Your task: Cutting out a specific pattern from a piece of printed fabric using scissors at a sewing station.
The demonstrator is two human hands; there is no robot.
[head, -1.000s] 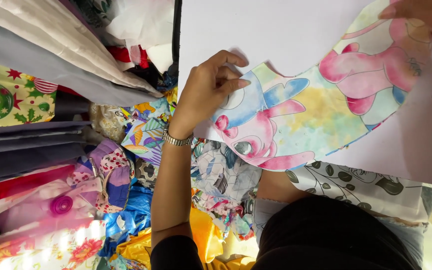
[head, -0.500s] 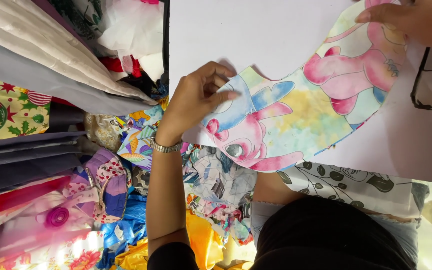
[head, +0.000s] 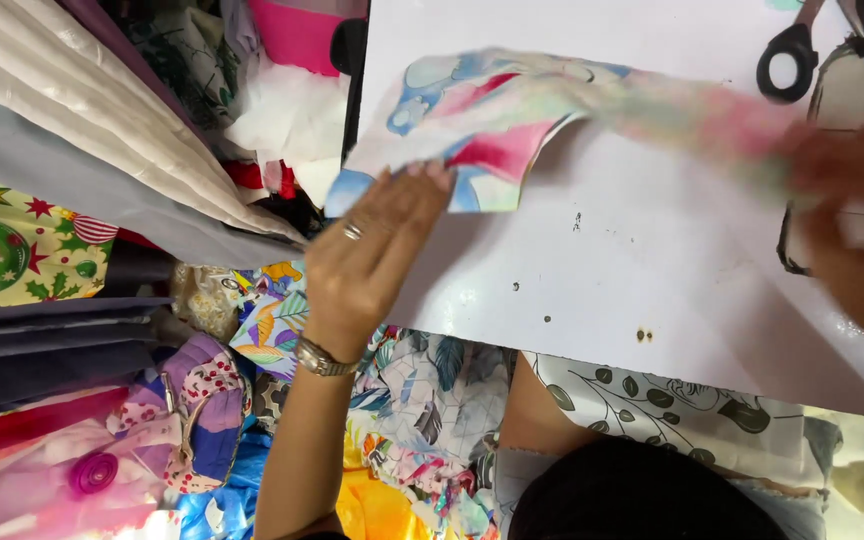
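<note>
The left hand is lying palm down at the left edge of the white table, its fingers held close together and pressing flat on the near end of the printed fabric piece. The fingertips are touching the cloth's lower left corner, just where the blue and pink print is meeting the table edge; a ring is showing on one finger and a metal watch is sitting on the wrist.

The fabric piece is stretching from those fingertips across the upper part of the table toward the right hand. That hand is badly blurred, so it is probably gripping the far end of the cloth, but how its fingers are set cannot be told.

Black-handled scissors are lying at the top right, near the cloth's far end. Below the fabric, the middle of the table is lying bare down to its near edge. Beyond the left edge, stacked fabric rolls and loose colourful scraps are crowding right up against the table.
</note>
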